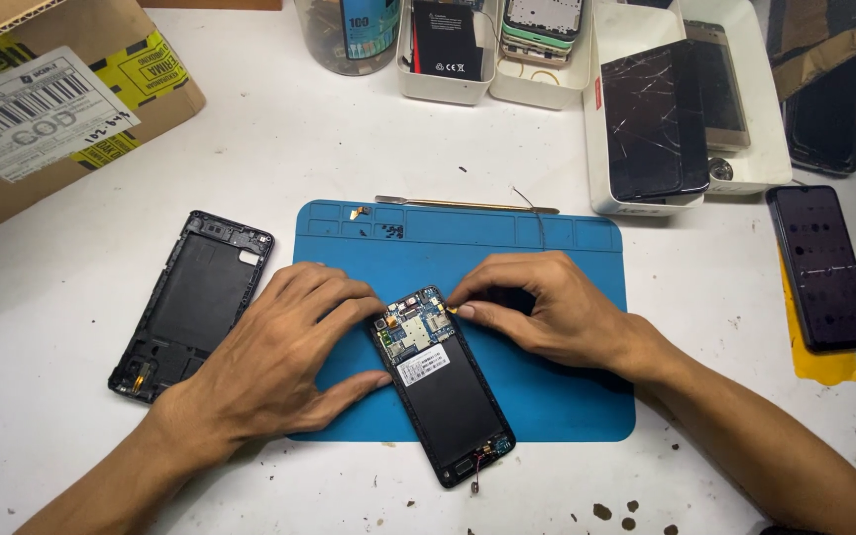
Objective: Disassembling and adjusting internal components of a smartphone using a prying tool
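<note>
**Opened phone on the mat, both hands up at the board end**

Left hand [284, 352] lies spread over the opened phone [440, 388], thumb pressed along its left edge, pinning it rather than gripping it. Right hand [537, 307] comes in from 3 o'clock, thumb and forefinger pinched on a tiny gold-coloured part [453, 309] at the phone's top right corner, right by the exposed circuit board [414, 329]. The phone sits tilted on the blue mat [567, 396], its bottom end hanging over the mat's front edge onto the white counter [52, 436].

At 9 o'clock from the left hand lies the removed back frame [193, 303]. At 12 o'clock a thin metal pry tool [466, 204] rests along the mat's top.

Risk as I see it: that part is tiny, so a tug too hard could tear it or flick it off onto the cluttered counter. The overhang could let the phone pivot too.
</note>
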